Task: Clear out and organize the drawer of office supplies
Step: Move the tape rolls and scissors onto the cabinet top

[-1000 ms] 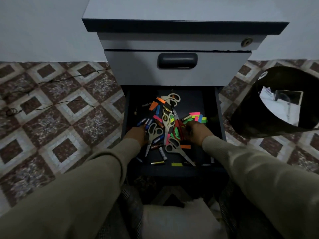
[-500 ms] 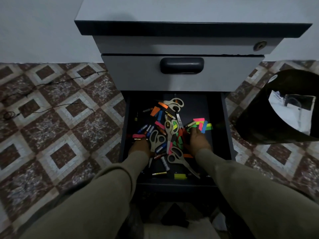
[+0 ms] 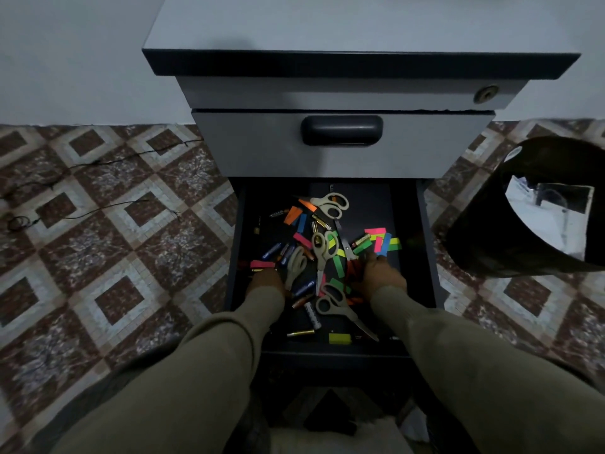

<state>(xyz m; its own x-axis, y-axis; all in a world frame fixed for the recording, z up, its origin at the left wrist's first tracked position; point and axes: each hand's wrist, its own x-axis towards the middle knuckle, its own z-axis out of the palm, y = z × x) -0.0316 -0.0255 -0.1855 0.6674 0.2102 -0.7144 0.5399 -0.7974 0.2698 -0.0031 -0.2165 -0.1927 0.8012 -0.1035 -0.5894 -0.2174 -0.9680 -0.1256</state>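
Both hands are down in the open bottom drawer point(image 3: 425, 257), in the lower centre of the frame. The left hand point(image 3: 266, 283) rests at the left edge of the pile, just below a pink sticky strip point(image 3: 262, 264) and beside a pair of beige-handled scissors point(image 3: 296, 267); its fingers are hidden, so I cannot tell if it grasps anything. The right hand point(image 3: 381, 276) rests on the right side of the pile, fingertips near a blue strip point(image 3: 385, 244); grip state also not readable.

The pile fills the drawer's middle: more scissors point(image 3: 330, 204), batteries point(image 3: 312, 315), and orange, green, pink and yellow strips lying crosswise. A yellow block point(image 3: 339, 338) lies near the drawer's front edge.

Above, the closed grey drawer with a dark handle point(image 3: 342, 130). A black bin point(image 3: 491, 231) stands at the right of the frame on the patterned tile floor point(image 3: 98, 240). Thin black wire point(image 3: 98, 165) runs across the floor, left.
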